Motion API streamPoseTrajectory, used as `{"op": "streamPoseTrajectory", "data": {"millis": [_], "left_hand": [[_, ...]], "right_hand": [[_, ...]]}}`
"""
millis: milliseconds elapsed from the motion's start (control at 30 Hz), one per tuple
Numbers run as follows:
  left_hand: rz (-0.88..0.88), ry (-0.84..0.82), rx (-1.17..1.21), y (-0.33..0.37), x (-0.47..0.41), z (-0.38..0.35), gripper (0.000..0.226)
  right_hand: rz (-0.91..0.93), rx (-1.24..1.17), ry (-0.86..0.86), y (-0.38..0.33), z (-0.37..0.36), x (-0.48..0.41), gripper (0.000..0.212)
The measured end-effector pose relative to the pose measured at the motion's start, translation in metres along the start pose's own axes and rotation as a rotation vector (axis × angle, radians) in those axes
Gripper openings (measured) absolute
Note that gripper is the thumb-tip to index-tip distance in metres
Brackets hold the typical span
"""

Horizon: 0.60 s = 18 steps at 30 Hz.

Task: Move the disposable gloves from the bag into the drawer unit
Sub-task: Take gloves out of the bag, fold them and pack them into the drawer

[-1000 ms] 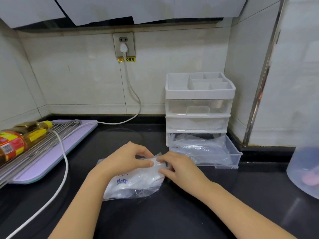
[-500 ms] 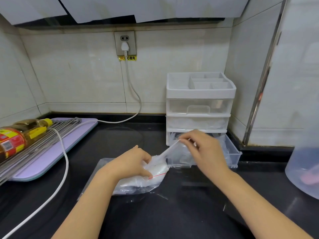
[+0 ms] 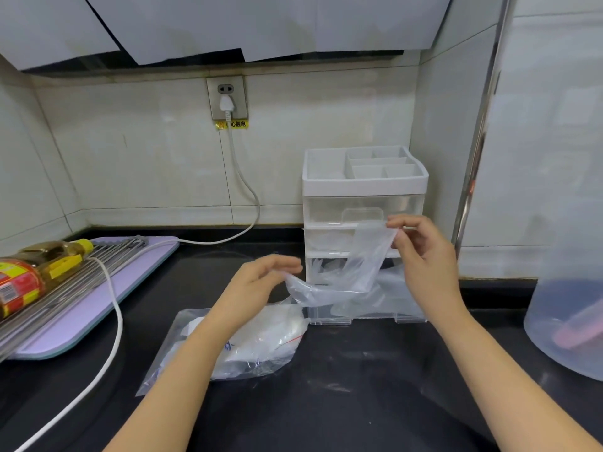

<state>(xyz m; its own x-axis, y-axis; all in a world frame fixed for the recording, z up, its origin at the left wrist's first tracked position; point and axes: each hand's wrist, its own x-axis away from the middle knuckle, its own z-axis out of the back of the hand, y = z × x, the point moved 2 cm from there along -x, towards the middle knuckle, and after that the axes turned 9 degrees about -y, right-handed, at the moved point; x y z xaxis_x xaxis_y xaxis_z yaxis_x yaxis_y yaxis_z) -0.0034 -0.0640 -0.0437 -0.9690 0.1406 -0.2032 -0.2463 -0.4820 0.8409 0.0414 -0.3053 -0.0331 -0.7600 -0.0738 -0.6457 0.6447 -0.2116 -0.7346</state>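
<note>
At the left edge of the frame an oil bottle [image 3: 36, 265] with a yellow cap lies on its side on metal rods, and these rest on a pale purple board [image 3: 98, 308]. A white cable [image 3: 112, 321] runs over the board and down across the black worktop [image 3: 359, 402]. It comes from a plug in the wall socket [image 3: 226, 97] in the upper middle.

In the lower middle the clear bag [image 3: 261, 344] lies flat on the worktop. It has a red line near its mouth and there is white material inside it. The left forearm passes over part of it. The left hand [image 3: 257, 285] is raised above the bag, and its thumb and fingers pinch the lower end of a thin transparent disposable glove [image 3: 355, 272]. The glove stretches up and to the right, in the air, in front of the drawer unit [image 3: 363, 187].

The unit stands against the back wall, right of centre, with a divided tray on top. Its two upper drawers are closed. The bottom drawer [image 3: 368, 316] is pulled out, and more clear plastic lies in it. The right hand [image 3: 424, 256] pinches the upper edge of the glove between thumb and forefinger, at the height of the top drawer's handle. The other fingers are loosely curled.

At the right edge stands a translucent container [image 3: 567, 321] with something pink inside.
</note>
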Motion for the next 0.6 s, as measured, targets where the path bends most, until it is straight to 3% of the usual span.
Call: {"op": "streamPoseTrajectory", "data": {"millis": [133,233,300,400,500,600], "left_hand": [[0.033,0.125,0.604,0.021,-0.015,0.001,0.036],[-0.001,0.164,0.810,0.026,-0.027,0.002,0.038],[0.056,0.077,0.715,0.029,-0.038,-0.006,0.046],[0.105,-0.189,0.385,0.041,-0.050,-0.032,0.062],[0.078,-0.352,0.160,0.051,-0.058,-0.061,0.047],[0.110,-0.441,0.121,0.054,-0.070,-0.076,0.037]], "right_hand": [[-0.061,-0.262,-0.032,-0.004,0.004,-0.003,0.009],[-0.086,-0.430,-0.013,-0.004,0.011,-0.006,0.010],[-0.098,-0.479,0.008,-0.003,0.016,-0.007,0.009],[-0.104,-0.472,0.029,-0.002,0.021,-0.009,0.008],[-0.103,-0.439,0.083,0.002,0.028,-0.011,0.012],[-0.093,-0.396,0.153,0.006,0.035,-0.011,0.012]]}}
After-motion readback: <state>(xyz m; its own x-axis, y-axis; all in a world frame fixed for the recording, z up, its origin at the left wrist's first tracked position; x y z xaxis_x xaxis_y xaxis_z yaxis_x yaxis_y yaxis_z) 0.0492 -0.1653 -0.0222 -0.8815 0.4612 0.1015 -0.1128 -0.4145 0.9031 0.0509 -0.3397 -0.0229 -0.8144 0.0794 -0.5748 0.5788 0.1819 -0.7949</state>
